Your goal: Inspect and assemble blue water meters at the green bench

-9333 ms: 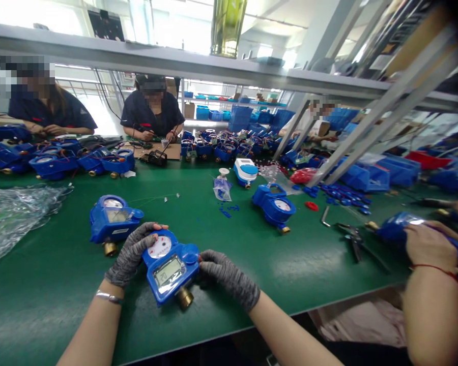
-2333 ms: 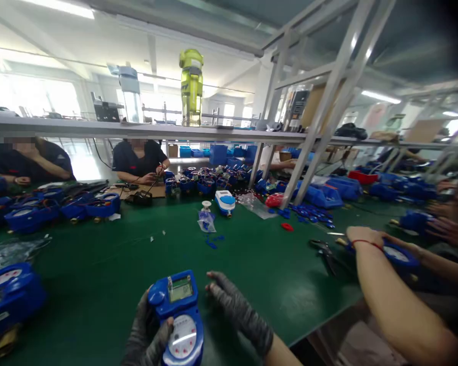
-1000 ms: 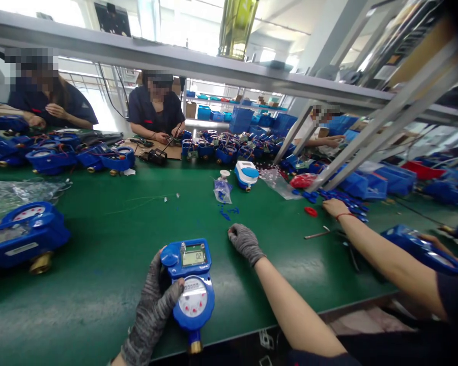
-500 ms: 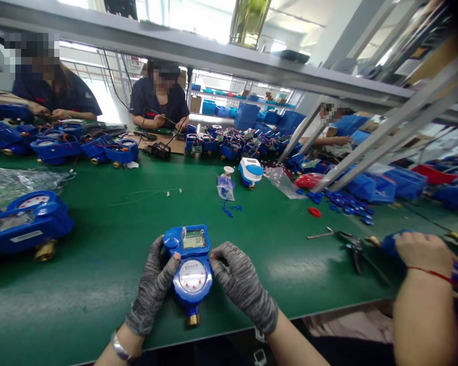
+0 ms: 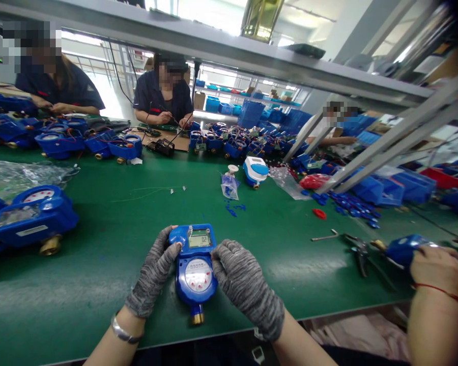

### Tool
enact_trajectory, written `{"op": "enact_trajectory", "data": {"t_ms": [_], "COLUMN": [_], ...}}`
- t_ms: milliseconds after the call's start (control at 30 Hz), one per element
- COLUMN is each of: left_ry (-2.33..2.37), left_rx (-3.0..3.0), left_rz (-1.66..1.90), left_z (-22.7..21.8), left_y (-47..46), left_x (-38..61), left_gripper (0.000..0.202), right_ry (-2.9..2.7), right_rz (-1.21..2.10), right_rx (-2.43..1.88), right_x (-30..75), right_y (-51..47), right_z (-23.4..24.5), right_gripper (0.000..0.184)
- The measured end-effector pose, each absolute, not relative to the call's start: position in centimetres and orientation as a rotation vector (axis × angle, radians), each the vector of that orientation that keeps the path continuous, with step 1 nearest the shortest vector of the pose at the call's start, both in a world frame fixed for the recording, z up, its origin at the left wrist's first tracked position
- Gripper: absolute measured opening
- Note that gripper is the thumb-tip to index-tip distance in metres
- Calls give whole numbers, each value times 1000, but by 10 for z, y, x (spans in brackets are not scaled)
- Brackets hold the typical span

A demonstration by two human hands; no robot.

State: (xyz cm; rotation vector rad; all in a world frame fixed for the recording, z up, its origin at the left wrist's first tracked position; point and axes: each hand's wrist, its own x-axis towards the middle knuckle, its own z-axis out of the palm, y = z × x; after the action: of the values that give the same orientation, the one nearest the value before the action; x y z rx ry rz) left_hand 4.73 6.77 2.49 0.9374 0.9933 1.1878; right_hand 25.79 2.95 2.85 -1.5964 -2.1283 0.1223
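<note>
A blue water meter [image 5: 197, 277] with a lit display, a round dial and a brass threaded end lies on the green table in front of me. My left hand [image 5: 152, 277], in a grey fingerless glove, grips its upper left side with the thumb on the casing. My right hand [image 5: 246, 284], gloved alike, is at the meter's right edge beside the display. Its thumb and fingers are pinched together; what they hold, if anything, is hidden.
More blue meters [image 5: 34, 218] sit at left beside clear plastic. Ahead are a white-and-blue meter [image 5: 256, 172] and a small bag [image 5: 229, 186]. Pliers [image 5: 359, 251] and a thin metal tool [image 5: 324, 236] lie at right, near a co-worker's hand [image 5: 438, 267] on another meter. Other people work across the table.
The view has shifted slightly, so most things appear a little further right. My right hand's fingers have drawn closer together at the meter's edge. The co-worker's hand has uncovered more of the right-hand meter.
</note>
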Motion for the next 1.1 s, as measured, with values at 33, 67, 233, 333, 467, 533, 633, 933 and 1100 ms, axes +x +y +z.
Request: {"op": "enact_trajectory", "data": {"t_ms": [33, 67, 233, 333, 467, 533, 633, 933, 1100], "left_ry": [1001, 1007, 1004, 987, 939, 938, 956, 998, 971], "left_rx": [944, 956, 1037, 1048, 1027, 1010, 1003, 1033, 971], "left_rz": [1188, 1184, 1150, 1154, 1145, 1144, 1158, 1181, 1180], "left_z": [24, 23, 19, 17, 10, 8, 8, 13, 11], "left_y": [69, 70, 75, 77, 79, 79, 77, 77, 75], "left_x": [47, 46, 39, 38, 37, 37, 38, 40, 41], "left_gripper": [53, 52, 48, 49, 49, 49, 49, 54, 54], "right_ry": [-2156, -2190, -2299, -2233, -2085, -2028, -1970, -1497, -1503], "right_rz": [114, 108, 45, 97, 290, 357, 554, 221, 213], "right_rx": [-1575, -1555, -1527, -1589, -1614, -1630, -1567, -2084, -2225], "right_x": [258, 259, 258, 256, 253, 253, 263, 352, 362], "right_y": [29, 28, 18, 14, 7, 3, 5, 140, 170], "right_z": [30, 32, 43, 41, 33, 32, 31, -21, -36], "right_gripper": [24, 23, 21, 24, 29, 32, 32, 28, 22]}}
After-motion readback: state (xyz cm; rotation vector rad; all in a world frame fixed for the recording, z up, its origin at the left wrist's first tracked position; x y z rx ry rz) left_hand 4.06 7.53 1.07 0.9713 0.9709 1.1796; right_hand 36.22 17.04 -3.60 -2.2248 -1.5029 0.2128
